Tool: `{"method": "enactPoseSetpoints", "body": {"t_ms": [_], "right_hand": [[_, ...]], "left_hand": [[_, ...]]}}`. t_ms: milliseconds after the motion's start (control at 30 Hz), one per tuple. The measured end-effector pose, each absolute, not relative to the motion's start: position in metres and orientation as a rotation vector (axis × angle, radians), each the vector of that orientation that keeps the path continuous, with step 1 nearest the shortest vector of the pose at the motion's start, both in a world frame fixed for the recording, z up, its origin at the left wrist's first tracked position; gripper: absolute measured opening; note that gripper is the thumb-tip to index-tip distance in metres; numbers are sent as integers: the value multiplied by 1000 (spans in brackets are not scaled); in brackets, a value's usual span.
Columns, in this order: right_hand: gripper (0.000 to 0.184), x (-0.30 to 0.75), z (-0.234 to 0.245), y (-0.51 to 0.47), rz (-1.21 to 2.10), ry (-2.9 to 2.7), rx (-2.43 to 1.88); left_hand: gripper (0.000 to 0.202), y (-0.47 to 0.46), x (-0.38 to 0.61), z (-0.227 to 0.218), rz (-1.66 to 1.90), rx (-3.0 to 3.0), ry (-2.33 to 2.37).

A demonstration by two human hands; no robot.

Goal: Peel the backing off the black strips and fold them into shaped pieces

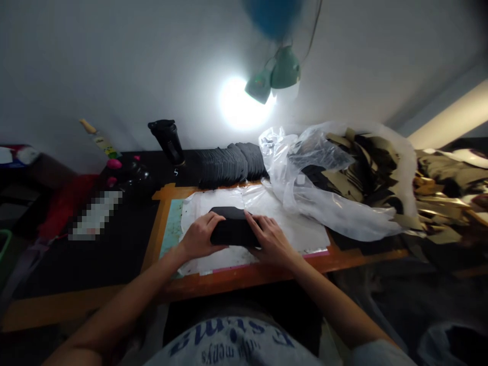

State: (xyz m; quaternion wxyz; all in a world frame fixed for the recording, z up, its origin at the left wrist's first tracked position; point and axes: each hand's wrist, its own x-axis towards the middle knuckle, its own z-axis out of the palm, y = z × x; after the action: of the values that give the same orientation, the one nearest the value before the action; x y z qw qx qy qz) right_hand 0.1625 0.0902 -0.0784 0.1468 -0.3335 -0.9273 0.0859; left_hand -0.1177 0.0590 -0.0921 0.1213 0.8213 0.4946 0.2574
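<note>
Two bare hands, the left hand (200, 236) and right hand (271, 240) clamped on opposite ends of a black rounded block (233, 229), block lying between them, on a white sheet (295, 229)

The head camera looked forward and down from above the person's chest, facing the bench (244, 277) at arm's length. The printed shirt (232, 345) rose into the frame at 6 o'clock, while the left hand (200, 236) and right hand (270, 241) sat close to centre. The wide view spanned the bench from 9 to 3 o'clock, with the wall (114, 76) and a green lamp (285, 68) at 12 o'clock.
</note>
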Motion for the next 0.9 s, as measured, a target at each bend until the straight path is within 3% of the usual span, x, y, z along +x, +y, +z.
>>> {"method": "enactPoseSetpoints", "body": {"t_ms": [167, 367, 433, 567, 733, 833, 900], "right_hand": [[135, 154, -84, 95, 325, -2759, -1066], [106, 137, -81, 120, 545, -2586, -1207], [109, 137, -80, 124, 609, -2544, -1241], [109, 143, -75, 114, 669, -2554, -1174], [121, 158, -67, 98, 347, -2651, -1077], [134, 172, -79, 97, 484, -2589, -1048], [123, 179, -91, 95, 647, -2424, -1020]], "left_hand": [[94, 58, -120, -102, 621, 2395, 1389], [84, 90, -133, -99, 404, 2369, 1535], [84, 93, -134, -98, 358, 2349, 1470], [86, 76, -127, -102, 606, 2430, 1420], [99, 52, -120, -102, 705, 2568, 1535], [114, 50, -121, -106, 545, 2544, 1552], [105, 50, -120, -111, 527, 2509, 1494]]}}
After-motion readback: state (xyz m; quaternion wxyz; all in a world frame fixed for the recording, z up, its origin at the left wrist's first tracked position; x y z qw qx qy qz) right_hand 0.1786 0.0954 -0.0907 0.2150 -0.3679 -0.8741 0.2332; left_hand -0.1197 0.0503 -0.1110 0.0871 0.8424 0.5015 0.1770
